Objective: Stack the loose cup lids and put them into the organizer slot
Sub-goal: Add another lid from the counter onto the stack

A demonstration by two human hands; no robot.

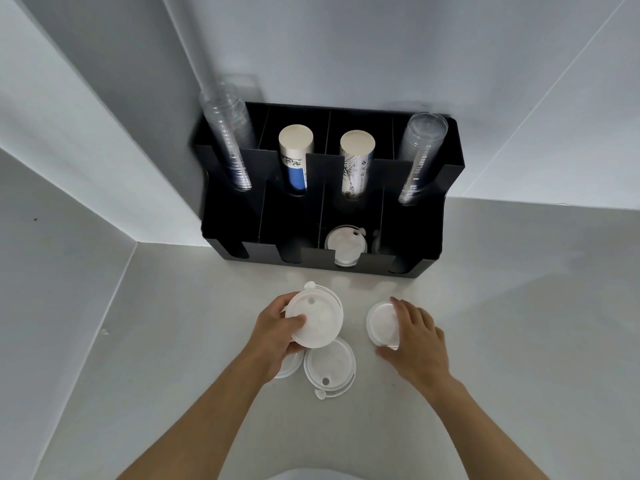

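My left hand [277,332] grips a small stack of white cup lids [318,318], held a little above the counter. My right hand [415,336] closes around a single white lid [381,322] lying on the counter to the right. Two more lids [329,367] lie stacked on the counter just below the held stack, and another lid [289,368] peeks out under my left wrist. The black organizer [346,268] stands against the wall; its third front slot holds white lids [344,245].
The organizer's back slots hold two stacks of clear cups [228,140] [419,157] at the ends and two paper cup stacks [294,157] [355,164] between them. The white counter [519,306] meets a wall on the left and behind.
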